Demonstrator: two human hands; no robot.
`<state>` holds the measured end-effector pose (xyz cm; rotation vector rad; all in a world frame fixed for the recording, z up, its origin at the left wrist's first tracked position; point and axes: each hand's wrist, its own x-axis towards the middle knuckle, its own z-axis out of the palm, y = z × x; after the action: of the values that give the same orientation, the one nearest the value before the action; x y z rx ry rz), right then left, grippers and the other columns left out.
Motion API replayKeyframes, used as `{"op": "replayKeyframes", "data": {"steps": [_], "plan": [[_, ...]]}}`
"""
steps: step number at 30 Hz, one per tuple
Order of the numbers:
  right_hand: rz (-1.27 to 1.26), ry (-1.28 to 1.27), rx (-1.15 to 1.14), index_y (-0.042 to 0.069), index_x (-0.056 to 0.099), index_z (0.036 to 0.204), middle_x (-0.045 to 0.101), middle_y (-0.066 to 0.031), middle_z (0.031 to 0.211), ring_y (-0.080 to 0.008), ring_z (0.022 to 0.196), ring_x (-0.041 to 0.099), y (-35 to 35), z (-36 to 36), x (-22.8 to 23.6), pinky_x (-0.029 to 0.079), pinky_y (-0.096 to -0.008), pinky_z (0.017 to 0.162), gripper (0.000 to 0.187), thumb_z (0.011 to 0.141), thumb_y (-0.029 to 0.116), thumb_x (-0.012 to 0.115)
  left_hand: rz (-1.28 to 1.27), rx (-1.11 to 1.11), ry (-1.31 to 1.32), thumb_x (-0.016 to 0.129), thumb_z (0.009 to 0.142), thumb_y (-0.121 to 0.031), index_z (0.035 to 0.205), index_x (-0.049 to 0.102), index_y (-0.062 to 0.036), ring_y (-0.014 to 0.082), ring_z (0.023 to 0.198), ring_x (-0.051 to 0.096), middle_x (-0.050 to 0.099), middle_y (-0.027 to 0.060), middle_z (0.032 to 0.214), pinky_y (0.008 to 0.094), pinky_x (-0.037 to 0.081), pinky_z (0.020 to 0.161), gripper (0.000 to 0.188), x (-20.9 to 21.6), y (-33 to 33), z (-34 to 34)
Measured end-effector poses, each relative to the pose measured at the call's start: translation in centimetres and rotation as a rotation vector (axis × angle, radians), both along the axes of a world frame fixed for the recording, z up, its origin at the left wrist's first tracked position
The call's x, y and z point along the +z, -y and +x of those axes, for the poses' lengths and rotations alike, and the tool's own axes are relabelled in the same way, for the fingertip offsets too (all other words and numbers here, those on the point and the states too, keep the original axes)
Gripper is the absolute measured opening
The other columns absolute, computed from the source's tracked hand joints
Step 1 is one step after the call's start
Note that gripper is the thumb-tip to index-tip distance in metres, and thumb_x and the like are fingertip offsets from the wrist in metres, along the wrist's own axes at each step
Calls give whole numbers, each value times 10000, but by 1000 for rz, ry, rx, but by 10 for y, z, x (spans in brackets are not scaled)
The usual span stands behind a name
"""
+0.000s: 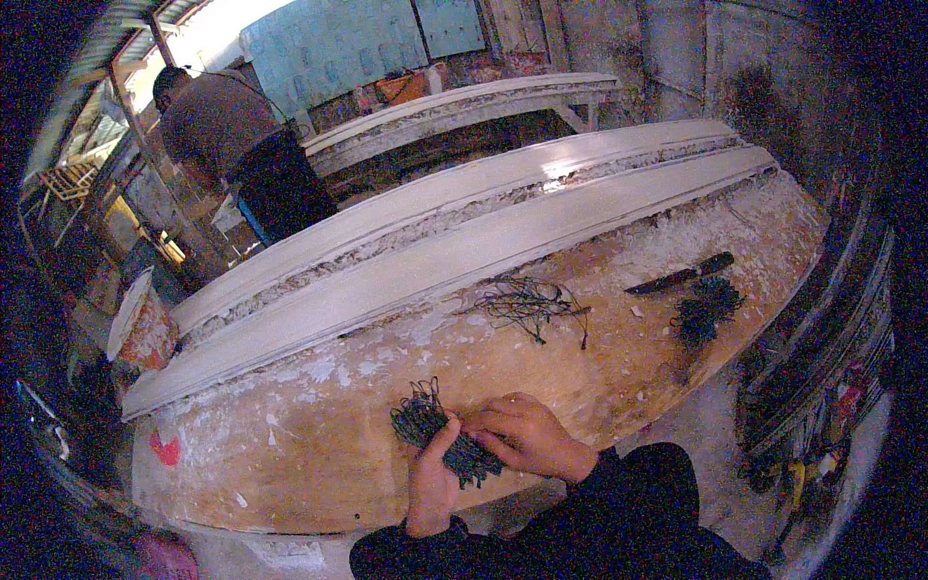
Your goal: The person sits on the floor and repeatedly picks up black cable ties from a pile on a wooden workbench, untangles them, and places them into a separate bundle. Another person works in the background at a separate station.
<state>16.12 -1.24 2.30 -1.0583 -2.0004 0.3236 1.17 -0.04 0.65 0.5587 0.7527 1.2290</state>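
My left hand (434,483) is wrapped round a bundle of dark looped cords (418,411), its thumb lying across them. Loop ends stick out above and below that grip. My right hand (527,437) is closed, with its fingertips pinched on the same bundle beside the left thumb; the exact strand under them is hidden. Both hands are over the near edge of the paint-spattered wooden worktop (319,445). Beyond them lies a loose tangle of dark cords (532,304). Further right, a second dark cord bundle (709,307) rests beside a dark knife (681,275).
Two long white strips (406,288) run along the worktop's far side. A red scrap (165,448) lies at its left end. A person (222,126) stands at the back left, turned away. Behind is another long bench (464,108); cluttered tools (797,474) stand low at the right.
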Motion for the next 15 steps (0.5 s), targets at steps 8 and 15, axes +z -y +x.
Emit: {"op": "replayKeyframes", "data": {"steps": [8,15], "plan": [[32,-12,4,106,605,919,590,-66,837,-256,804,572,-2,1,-5,434,-363,695,139,787,143,585,-13,-14,8,622,789,-61,932,569,-70,138,777,566,584,13,856,270,471,682,153,2,1,0],[5,28,-16,105,605,918,595,-63,865,-248,807,572,0,1,-1,428,-358,690,135,789,140,584,-41,-3,-15,617,789,-57,929,569,-68,145,746,577,588,19,842,278,484,653,149,4,0,1]]}}
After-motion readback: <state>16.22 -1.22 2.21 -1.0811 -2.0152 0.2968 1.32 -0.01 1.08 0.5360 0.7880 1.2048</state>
